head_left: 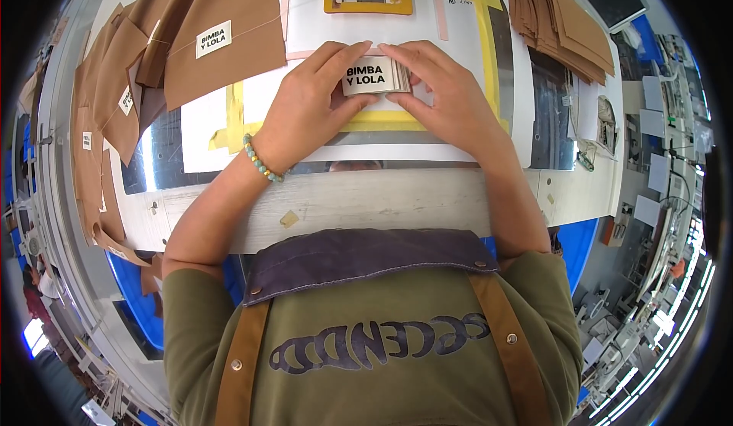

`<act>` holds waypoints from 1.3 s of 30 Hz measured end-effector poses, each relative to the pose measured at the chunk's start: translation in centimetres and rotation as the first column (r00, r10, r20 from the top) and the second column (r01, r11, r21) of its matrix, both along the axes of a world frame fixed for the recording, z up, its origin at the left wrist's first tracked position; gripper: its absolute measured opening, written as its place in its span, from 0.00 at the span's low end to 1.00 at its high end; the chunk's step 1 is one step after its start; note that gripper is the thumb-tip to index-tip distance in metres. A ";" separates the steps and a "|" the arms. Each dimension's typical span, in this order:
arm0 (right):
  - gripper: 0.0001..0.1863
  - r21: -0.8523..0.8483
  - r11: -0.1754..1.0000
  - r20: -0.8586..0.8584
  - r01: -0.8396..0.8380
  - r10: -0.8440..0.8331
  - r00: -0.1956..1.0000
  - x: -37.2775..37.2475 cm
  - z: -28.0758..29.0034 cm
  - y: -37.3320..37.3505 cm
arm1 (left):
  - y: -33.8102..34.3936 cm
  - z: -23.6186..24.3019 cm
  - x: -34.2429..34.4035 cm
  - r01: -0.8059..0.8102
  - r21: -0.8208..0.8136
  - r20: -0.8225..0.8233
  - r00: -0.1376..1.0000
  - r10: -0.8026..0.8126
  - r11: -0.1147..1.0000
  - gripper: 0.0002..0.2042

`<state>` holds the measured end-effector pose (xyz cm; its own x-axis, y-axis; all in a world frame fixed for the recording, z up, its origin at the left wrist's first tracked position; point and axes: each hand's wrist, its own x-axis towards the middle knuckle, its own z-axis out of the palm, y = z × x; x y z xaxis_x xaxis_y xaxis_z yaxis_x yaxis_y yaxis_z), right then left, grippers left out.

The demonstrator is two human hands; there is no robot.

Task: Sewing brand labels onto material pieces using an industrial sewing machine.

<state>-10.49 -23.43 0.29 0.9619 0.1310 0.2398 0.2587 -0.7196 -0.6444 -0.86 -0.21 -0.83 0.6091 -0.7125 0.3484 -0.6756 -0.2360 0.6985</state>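
Between my two hands is a small stack of white rectangular labels [372, 88] with black print on the top one. My left hand [305, 101] closes on its left side, thumb at the front edge and fingers at the back. From the other side my right hand [450, 94] grips the stack's right end, where the edges of several layers show. The labels are over a white board [305, 137] marked out with yellow tape [489, 52]. Just beyond is a yellow-framed plate [368, 6] of a machine or jig, its far part cut off by the picture's edge.
Brown flat pieces [252, 48] with white labels on them overlap along the left side, some hanging over the table edge. Another pile of brown pieces [561, 21] lies at the far right. Blue bins [578, 246] stand below the table [366, 204].
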 end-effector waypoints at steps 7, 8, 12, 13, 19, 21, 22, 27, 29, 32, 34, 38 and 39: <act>0.39 0.041 0.999 -0.028 0.014 -0.013 1.000 -0.2 0.9 -0.3 | 0.1 0.0 0.0 -0.015 -0.024 0.064 0.998 0.017 1.000 0.33; 0.40 0.082 0.997 -0.052 0.011 -0.007 0.999 -0.2 0.8 -0.4 | 0.1 0.0 0.0 -0.014 -0.020 0.022 1.000 0.014 1.000 0.33; 0.40 0.131 0.991 -0.078 0.001 0.009 0.997 -0.1 0.3 -0.4 | 0.1 0.3 0.1 -0.001 -0.005 -0.015 1.000 0.001 1.000 0.30; 0.40 0.132 0.991 -0.078 0.003 0.007 0.997 -0.1 0.2 -0.4 | 0.1 0.3 0.1 0.001 -0.004 -0.015 1.000 -0.001 1.000 0.30; 0.35 0.076 0.997 -0.035 0.004 -0.002 0.999 0.1 0.1 -0.4 | -0.1 -0.5 0.2 0.036 -0.048 0.024 0.999 -0.035 0.998 0.28; 0.35 0.006 1.000 -0.009 0.010 -0.010 1.000 0.2 0.1 -0.4 | -0.1 -0.6 0.1 0.009 -0.035 0.099 0.995 -0.005 0.999 0.28; 0.35 0.006 1.000 -0.009 0.010 -0.010 1.000 0.2 0.1 -0.3 | -0.2 -0.6 0.1 0.009 -0.035 0.100 0.995 -0.006 0.999 0.28; 0.37 0.018 1.000 0.138 -0.005 0.002 0.990 0.2 -0.3 0.2 | -0.1 -0.2 0.0 -0.013 -0.013 0.142 0.990 0.014 1.000 0.36; 0.36 0.009 1.000 0.161 0.018 -0.019 0.987 0.3 -0.2 0.2 | -0.1 -0.4 0.1 -0.017 -0.018 0.152 0.988 0.019 1.000 0.37; 0.32 -0.001 1.000 0.211 0.029 -0.028 0.977 0.5 0.0 0.1 | 0.0 -0.4 0.1 -0.032 0.004 0.134 0.990 0.031 0.999 0.39; 0.28 -0.007 1.000 0.239 0.018 -0.016 0.971 0.6 0.0 0.1 | 0.0 -0.4 0.0 -0.042 0.028 0.107 0.994 0.038 0.999 0.39; 0.18 -0.018 1.000 0.182 0.004 -0.001 0.983 0.7 -0.8 -0.1 | 0.0 -0.5 0.1 -0.028 0.009 0.143 0.989 0.026 1.000 0.36; 0.15 -0.001 1.000 0.181 -0.009 0.009 0.983 0.7 -1.0 -0.3 | -0.1 -0.5 0.1 -0.035 0.002 0.135 0.990 0.035 0.999 0.35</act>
